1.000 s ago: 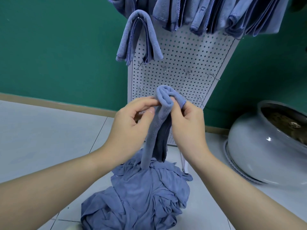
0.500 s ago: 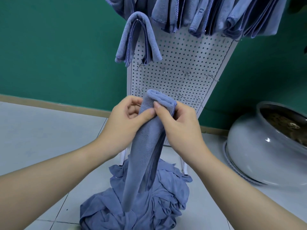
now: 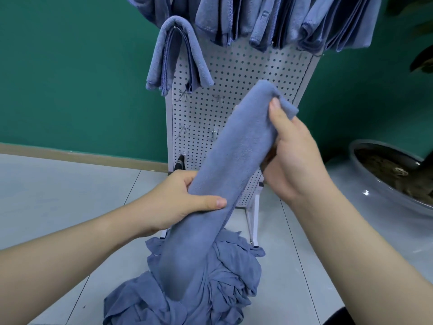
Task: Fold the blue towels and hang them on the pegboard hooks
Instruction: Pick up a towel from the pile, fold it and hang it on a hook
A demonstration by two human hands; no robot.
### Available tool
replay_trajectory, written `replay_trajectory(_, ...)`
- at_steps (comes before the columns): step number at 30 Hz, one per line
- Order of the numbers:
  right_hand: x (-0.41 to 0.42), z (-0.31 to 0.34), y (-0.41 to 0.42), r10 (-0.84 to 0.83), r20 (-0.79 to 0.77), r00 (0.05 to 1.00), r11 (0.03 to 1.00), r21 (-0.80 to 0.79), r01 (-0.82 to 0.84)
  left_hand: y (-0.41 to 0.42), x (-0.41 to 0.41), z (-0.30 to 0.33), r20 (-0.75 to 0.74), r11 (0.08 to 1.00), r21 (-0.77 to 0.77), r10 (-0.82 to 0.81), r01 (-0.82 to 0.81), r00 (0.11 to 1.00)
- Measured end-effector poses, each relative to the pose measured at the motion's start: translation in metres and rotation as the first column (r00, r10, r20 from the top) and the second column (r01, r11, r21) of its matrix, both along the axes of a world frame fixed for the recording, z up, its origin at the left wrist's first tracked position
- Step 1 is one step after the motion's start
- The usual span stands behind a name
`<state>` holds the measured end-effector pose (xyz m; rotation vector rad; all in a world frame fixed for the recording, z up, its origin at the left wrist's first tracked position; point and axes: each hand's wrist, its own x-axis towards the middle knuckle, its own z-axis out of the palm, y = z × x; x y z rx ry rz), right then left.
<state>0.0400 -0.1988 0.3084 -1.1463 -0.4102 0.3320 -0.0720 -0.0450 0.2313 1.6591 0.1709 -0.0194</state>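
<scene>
A long folded blue towel (image 3: 236,160) slants from upper right down to lower left in front of the white pegboard (image 3: 236,73). My right hand (image 3: 295,158) grips its upper end, thumb on the front. Lower down, my left hand (image 3: 180,202) holds the towel's left edge with the thumb laid across it. The towel's bottom end hangs over a heap of loose blue towels (image 3: 215,285) on the floor. A folded towel (image 3: 178,52) hangs on a hook at the board's upper left, and several more (image 3: 281,19) hang along the top.
Bare metal hooks (image 3: 182,95) stick out of the lower pegboard rows. A large grey planter bowl (image 3: 393,184) stands on the floor at the right. Behind the board is a green wall, and pale floor tiles stretch to the left.
Both hands held the towel's top together at the centre. Now my right hand has lifted that end up and to the right, while my left hand has slid down the towel.
</scene>
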Motion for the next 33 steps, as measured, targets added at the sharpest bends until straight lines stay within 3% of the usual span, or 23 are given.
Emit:
replay_trajectory(5, 0.034, -0.008, -0.017, -0.122, -0.227, 0.966, 0.987, 0.071, 0.141, 0.009, -0.007, 0.005, -0.114, 0.988, 0.050, -0.140, 0.147, 0.984)
replay_trajectory(11, 0.057, -0.034, -0.031, -0.217, -0.391, 0.894, 0.975, -0.035, 0.221, 0.017, -0.013, 0.004, -0.168, 0.972, 0.006, -0.232, 0.237, 0.958)
replay_trajectory(16, 0.069, -0.055, -0.039, -0.207, -0.414, 0.886, 0.967, -0.225, 0.121, 0.024, -0.017, 0.004, -0.158, 0.970, -0.088, -0.238, 0.227, 0.958)
replay_trajectory(24, 0.071, -0.083, -0.042, -0.137, -0.319, 0.938, 0.848, -0.528, -0.055, 0.024, -0.019, 0.010, -0.235, 0.962, -0.236, -0.191, 0.135, 0.953)
replay_trajectory(30, 0.074, -0.095, -0.040, -0.072, -0.265, 0.961, 0.773, -0.624, -0.114, 0.021, -0.012, 0.008, -0.416, 0.999, -0.033, -0.053, 0.044, 0.908)
replay_trajectory(33, 0.073, -0.095, -0.035, -0.034, -0.272, 0.962, 0.772, -0.618, -0.148, 0.021, -0.012, 0.007, -0.397, 0.998, -0.032, -0.070, 0.063, 0.915)
